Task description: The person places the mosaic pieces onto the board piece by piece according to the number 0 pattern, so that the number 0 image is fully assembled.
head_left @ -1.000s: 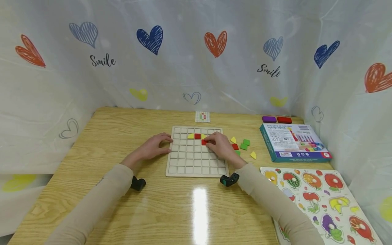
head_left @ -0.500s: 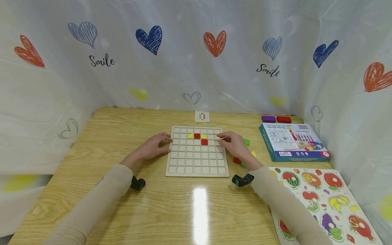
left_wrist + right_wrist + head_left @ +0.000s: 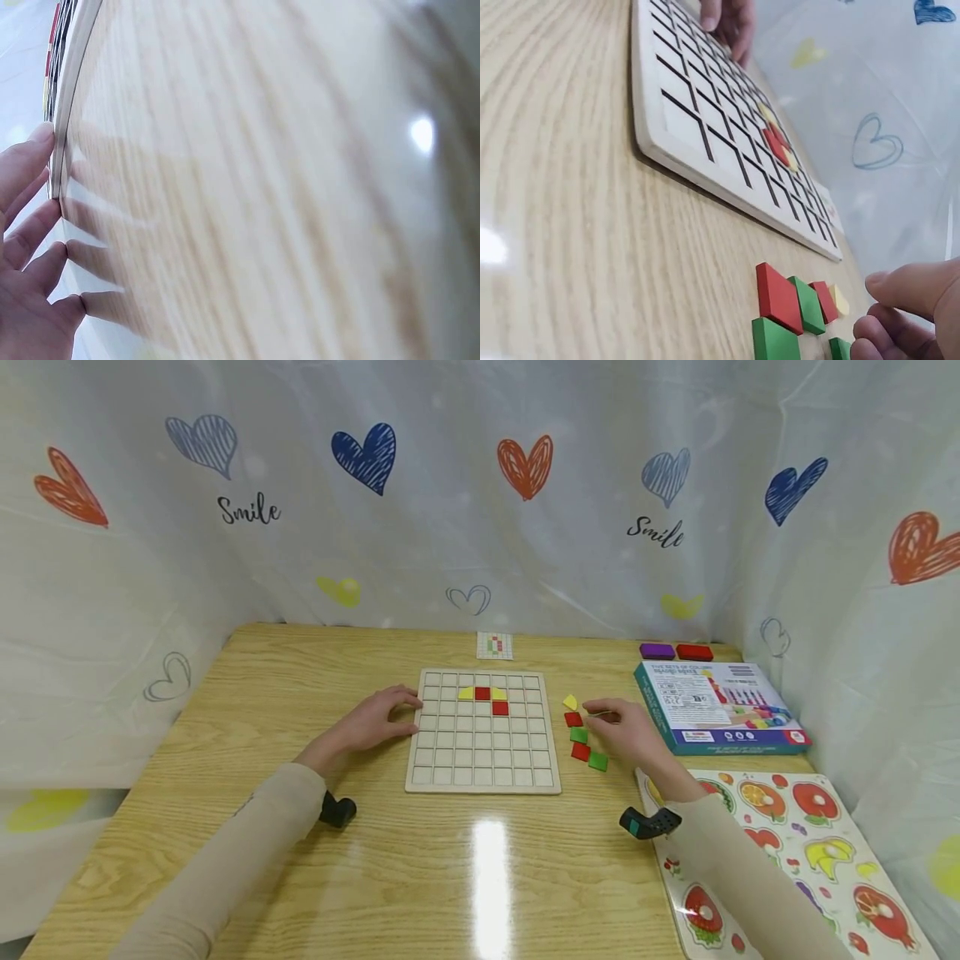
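1. On my feed, the right hand (image 3: 630,731) has left the board (image 3: 446,760), mid-frame, and come over to the loose tiles (image 3: 578,735), right of centre.
2. That uncovers a red tile (image 3: 500,708) in the board's upper half, directly below the right end of a yellow-red-yellow row (image 3: 482,693). All four stay where they were.
3. I judge that red tile's placing finished, and the work early on: only four are in the grid, and red, green and yellow ones lie outside it. The card (image 3: 495,646), top centre, shows a small coloured grid.
4. The right fingers (image 3: 870,334) are loosely curled, with the thumb apart from them by a slight gap. I see nothing held. One green tile (image 3: 840,349), at the bottom of the right wrist view, is partly cut off close by them; I can't tell whether they touch it.
5. The left hand (image 3: 375,718) hasn't shifted. Its thumb and fingers are spread well apart, reaching the board's left edge in the head view, and the left wrist view shows some fingertips down on the table (image 3: 225,225). It touches the board without wrapping round it, steadying it, I'd say.
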`<state>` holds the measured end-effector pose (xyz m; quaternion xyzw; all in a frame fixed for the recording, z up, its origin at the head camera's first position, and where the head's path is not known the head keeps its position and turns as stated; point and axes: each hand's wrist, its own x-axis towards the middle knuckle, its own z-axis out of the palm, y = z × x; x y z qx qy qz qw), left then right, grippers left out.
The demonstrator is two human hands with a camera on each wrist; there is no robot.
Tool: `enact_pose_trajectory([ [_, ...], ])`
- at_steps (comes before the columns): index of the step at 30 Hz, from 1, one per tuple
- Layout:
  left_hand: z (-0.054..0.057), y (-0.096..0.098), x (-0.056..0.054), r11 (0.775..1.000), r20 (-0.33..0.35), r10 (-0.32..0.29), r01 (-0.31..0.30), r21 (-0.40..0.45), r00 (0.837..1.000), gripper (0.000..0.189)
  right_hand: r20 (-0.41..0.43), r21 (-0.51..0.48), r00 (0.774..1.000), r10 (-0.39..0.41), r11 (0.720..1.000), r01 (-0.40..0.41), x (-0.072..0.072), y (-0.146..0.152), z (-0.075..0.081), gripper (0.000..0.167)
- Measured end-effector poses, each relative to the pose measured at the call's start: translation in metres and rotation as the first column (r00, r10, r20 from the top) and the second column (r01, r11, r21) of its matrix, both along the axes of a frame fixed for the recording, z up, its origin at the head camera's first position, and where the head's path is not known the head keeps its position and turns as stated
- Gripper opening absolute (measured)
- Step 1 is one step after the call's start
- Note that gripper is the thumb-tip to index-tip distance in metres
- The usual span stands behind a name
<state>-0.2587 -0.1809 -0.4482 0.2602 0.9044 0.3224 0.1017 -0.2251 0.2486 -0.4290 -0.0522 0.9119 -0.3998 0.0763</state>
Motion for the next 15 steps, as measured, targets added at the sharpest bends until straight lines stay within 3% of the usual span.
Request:
enact_pose_trajectory([
  [8,0.001,0.001,0.000,1.000,0.007,0.007,-0.007,0.007,1.000,0.043,-0.036,0.074,0.996,0.077,0.994,-0.074,0.020,0.005,-0.009,0.026],
  [15,0.000,0.001,-0.001,1.000,0.023,0.014,-0.014,-0.001,1.000,0.044,-0.075,0.111,0.986,0.146,0.984,-0.138,0.025,0.003,-0.012,0.021],
])
